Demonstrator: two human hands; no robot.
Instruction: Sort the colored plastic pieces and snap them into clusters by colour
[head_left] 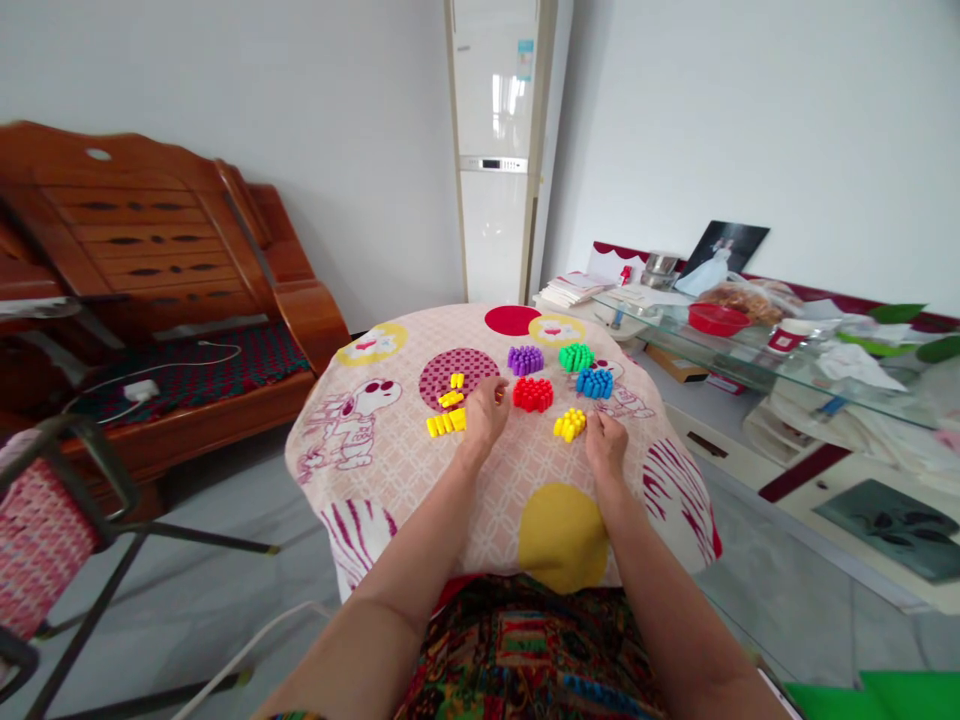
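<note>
Yellow cluster (570, 425) sits at your right hand's (606, 440) fingertips; steady it lightly. Your left hand (487, 414) curls narrow; whether either grips, I can't tell.

pale walls (360, 110), grey floor (247, 500); wooden bench (142, 275) left, glass-topped cabinet (780, 365) right

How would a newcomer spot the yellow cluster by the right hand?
Start at the patterned tablecloth, then find the right hand over it. The yellow cluster sits beside that hand, closer to the camera than the red cluster and blue cluster. Its colour sets it apart from both.
</note>
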